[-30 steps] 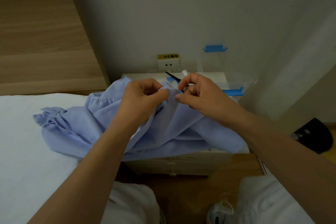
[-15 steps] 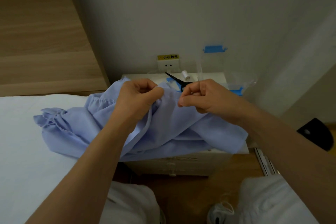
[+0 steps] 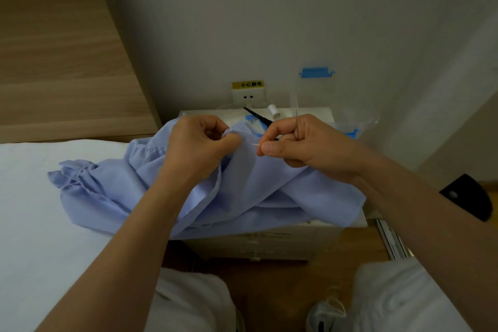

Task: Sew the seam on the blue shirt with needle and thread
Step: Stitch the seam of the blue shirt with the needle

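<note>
The light blue shirt lies bunched across the white nightstand and spills onto the bed. My left hand pinches a raised fold of the shirt's seam between thumb and curled fingers. My right hand sits just right of that fold, thumb and forefinger pinching a thin needle whose tip points left toward the fabric. A small gap separates needle tip and fold. I cannot make out the thread.
Black scissors and a white thread spool lie at the back of the nightstand, by a wall socket. A clear plastic bag with blue trim sits behind my right hand. A black object lies on the floor at right.
My right hand has drawn away to the right from the fold, opening a gap between the hands and baring the needle tip. The left hand keeps its pinch on the seam.
</note>
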`<state>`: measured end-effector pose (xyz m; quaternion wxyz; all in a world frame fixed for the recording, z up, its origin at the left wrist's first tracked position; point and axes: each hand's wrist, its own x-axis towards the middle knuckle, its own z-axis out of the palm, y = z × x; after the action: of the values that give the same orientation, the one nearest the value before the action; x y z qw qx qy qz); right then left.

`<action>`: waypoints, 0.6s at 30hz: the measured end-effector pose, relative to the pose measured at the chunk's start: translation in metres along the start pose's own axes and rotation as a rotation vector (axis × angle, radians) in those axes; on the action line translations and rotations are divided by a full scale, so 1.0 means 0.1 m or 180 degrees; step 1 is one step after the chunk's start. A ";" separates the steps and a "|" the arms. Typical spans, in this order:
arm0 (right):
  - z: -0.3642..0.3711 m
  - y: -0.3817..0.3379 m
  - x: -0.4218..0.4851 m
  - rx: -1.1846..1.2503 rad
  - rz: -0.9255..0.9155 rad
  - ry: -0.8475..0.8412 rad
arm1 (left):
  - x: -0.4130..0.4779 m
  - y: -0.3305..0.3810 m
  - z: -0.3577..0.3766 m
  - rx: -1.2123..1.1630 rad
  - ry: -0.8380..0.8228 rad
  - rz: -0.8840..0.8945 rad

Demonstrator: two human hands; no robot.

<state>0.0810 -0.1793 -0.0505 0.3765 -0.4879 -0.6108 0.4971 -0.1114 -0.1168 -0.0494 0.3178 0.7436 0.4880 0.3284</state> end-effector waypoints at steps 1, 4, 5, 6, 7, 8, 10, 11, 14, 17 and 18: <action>0.00 0.00 0.00 -0.0001 -0.0025 -0.0003 | 0.00 0.00 0.01 0.0068 0.0009 0.0033; 0.01 0.01 0.01 0.0018 -0.0002 0.0126 | -0.01 0.02 0.00 0.0179 -0.0018 -0.0071; 0.00 0.02 0.02 0.0048 0.0051 0.0238 | 0.00 0.02 -0.01 0.0061 -0.0073 -0.0205; 0.00 0.03 0.03 0.0080 0.0118 0.0370 | 0.01 0.02 -0.03 -0.0176 -0.0177 -0.0400; -0.01 0.05 0.04 0.0101 0.0188 0.0501 | 0.02 0.03 -0.06 -0.0479 -0.0308 -0.0653; -0.02 0.07 0.05 0.0111 0.0251 0.0603 | 0.02 0.03 -0.08 -0.0774 -0.0442 -0.0924; -0.02 0.09 0.07 0.0112 0.0341 0.0732 | 0.00 0.05 -0.11 -0.1151 -0.0734 -0.1281; -0.02 0.10 0.08 0.0127 0.0362 0.0766 | -0.01 0.06 -0.11 -0.1221 -0.0842 -0.1340; -0.01 0.10 0.10 0.0195 0.0385 0.0830 | -0.01 0.06 -0.12 -0.1238 -0.0851 -0.1351; -0.01 0.11 0.10 0.0227 0.0432 0.0857 | -0.01 0.07 -0.13 -0.1279 -0.0881 -0.1261; -0.01 0.12 0.11 0.0221 0.0454 0.0867 | -0.01 0.06 -0.14 -0.1287 -0.0950 -0.1185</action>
<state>0.0820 -0.1683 -0.0617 0.4363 -0.5796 -0.5003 0.4726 -0.1194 -0.1181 -0.0366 0.5821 0.6032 0.4886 0.2422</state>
